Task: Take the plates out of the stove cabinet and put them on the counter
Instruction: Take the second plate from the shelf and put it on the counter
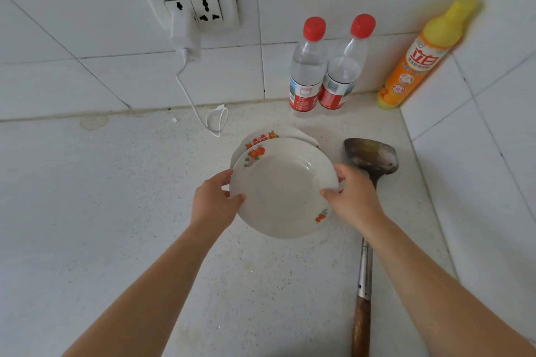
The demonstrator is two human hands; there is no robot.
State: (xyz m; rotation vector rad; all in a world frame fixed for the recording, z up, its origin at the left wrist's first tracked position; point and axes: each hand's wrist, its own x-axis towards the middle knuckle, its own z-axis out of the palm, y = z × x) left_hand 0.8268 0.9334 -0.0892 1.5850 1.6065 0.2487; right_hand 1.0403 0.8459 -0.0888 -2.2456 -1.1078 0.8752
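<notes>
Head view, left hand [216,200]: it grasps the left rim of the top plate [282,187], thumb over the edge.
Head view, right hand [352,197]: it grasps the right rim of the same plate, thumb on top and fingers curled round the edge.
Top plate: it is carried by 2 hands over the counter [116,197], partly overlapping a lower plate [261,138] that lies there. Whether the 2 touch, I cannot tell.
Risk, chipping: a tilted or fast set-down would likely knock rim against rim.
Risk, sliding: the top plate sits off-centre toward the person, so released like this it could tip off the lower plate.
Risk, fingers: those under the rim may get pinched between the plates.
Risk, ladle [369,156]: it lies just beside the right hand, so a sideways pull-out could strike it.
Risk, water bottles [307,66]: they stand near, behind the plates, so a push forward might topple them.
</notes>
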